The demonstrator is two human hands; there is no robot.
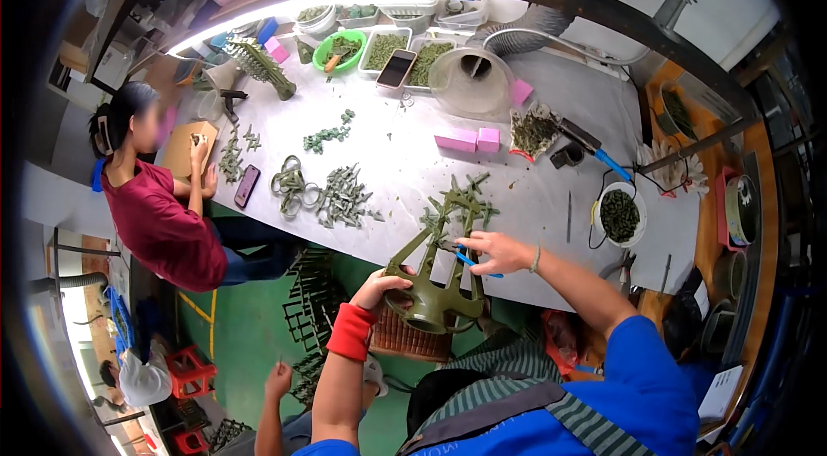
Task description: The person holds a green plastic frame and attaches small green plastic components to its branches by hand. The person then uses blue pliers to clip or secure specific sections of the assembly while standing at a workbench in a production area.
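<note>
My left hand (379, 291), a red band on its wrist, grips a large olive-green wax-like branched piece (427, 299) by its left side. The piece is held at the table's near edge; it has a round hollow base toward me and several arms reaching away. My right hand (501, 253) is closed round a slim blue tool (466, 257) against the right-hand arms of the piece. Whether the tool's tip touches it I cannot tell. Just beyond lie small green branched parts (472, 196), with a pile of similar parts (345, 198) farther left.
Pink blocks (455, 140), a blue-handled iron (607, 159) and a white bowl of dark green pellets (619, 215) are on the table. A funnel-shaped hood (469, 81) stands behind. At left, a co-worker in a maroon shirt (164, 215) sits near a phone (247, 186).
</note>
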